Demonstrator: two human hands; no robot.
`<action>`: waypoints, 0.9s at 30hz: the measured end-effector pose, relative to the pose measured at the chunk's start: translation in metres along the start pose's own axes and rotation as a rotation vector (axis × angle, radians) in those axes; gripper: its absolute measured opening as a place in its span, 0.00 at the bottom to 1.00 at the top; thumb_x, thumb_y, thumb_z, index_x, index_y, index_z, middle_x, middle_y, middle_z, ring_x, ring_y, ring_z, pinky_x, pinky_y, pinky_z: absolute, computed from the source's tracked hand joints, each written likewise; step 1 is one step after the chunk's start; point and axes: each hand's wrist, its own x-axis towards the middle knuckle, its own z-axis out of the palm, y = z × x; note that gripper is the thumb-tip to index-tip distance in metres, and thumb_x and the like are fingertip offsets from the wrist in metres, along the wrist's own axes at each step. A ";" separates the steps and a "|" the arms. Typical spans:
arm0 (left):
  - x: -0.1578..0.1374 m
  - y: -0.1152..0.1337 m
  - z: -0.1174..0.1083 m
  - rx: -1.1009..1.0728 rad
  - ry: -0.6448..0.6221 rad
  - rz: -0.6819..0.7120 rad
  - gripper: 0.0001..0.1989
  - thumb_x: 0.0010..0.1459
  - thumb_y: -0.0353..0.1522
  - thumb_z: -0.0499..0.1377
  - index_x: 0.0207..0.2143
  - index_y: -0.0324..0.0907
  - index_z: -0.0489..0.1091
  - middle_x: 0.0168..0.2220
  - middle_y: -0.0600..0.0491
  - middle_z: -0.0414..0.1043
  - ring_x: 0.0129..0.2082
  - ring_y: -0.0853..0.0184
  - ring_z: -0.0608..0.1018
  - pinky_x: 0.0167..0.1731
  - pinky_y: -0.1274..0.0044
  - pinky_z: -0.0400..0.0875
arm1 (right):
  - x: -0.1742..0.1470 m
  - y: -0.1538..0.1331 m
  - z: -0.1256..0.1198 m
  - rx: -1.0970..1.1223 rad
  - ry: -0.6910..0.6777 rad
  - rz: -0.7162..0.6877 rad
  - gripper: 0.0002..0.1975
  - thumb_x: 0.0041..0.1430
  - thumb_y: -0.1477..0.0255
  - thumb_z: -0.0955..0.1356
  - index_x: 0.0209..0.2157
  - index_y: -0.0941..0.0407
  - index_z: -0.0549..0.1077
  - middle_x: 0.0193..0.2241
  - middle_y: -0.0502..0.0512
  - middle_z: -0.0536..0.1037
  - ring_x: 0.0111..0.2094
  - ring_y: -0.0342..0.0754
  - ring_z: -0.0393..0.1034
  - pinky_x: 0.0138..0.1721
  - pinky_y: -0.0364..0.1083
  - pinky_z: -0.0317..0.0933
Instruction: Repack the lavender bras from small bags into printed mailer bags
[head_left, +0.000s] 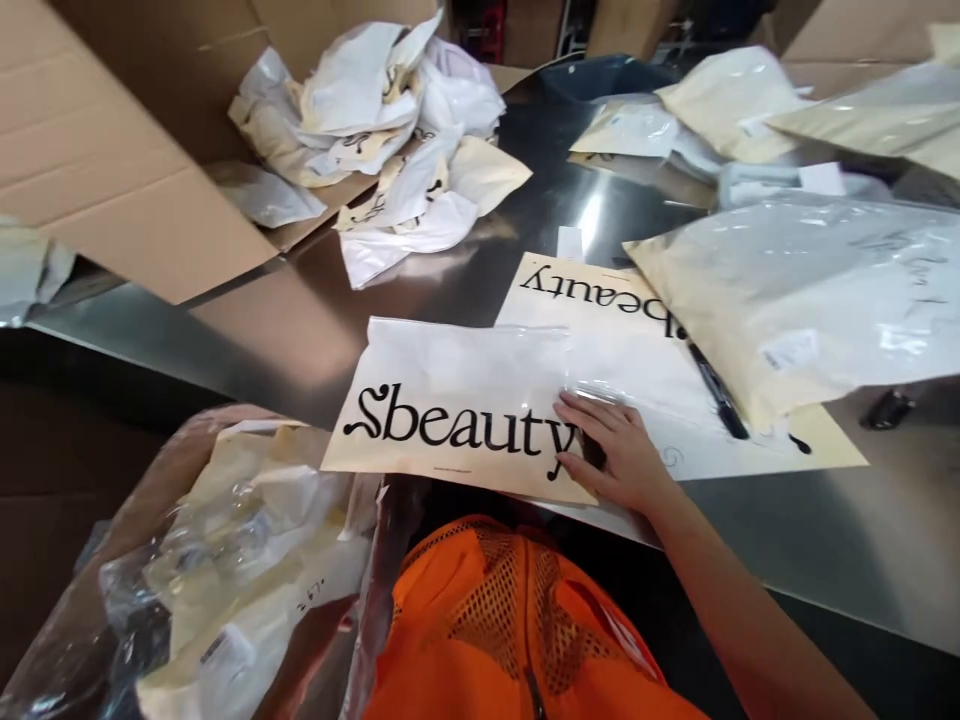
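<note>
My right hand (619, 455) lies on the right end of a flat cream and white plastic mailer bag (450, 375) printed "sbeauty" in black. Its thumb and fingers are apart and stretched out over the print. The bag rests at the near edge of the metal table, partly on other flat mailer bags (622, 355), one with its print upside down. A black marker pen (718, 390) lies on these, to the right of my hand. My left hand is out of view.
A filled clear-fronted bag (817, 290) with handwriting lies at right, near a black cap (889, 408). Crumpled mailers (367, 110) spill from a cardboard box (112, 150) at left. Below the table edge stands a plastic-lined bin (180, 445) of packages. More bags (727, 95) lie behind.
</note>
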 end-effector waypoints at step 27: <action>-0.098 0.277 -0.007 1.007 0.515 1.543 0.29 0.62 0.23 0.49 0.63 0.53 0.62 0.64 0.51 0.63 0.64 0.53 0.64 0.63 0.55 0.58 | -0.087 -0.063 -0.066 -0.157 0.650 0.423 0.05 0.61 0.71 0.69 0.30 0.51 0.70 0.26 0.50 0.77 0.29 0.51 0.73 0.38 0.52 0.62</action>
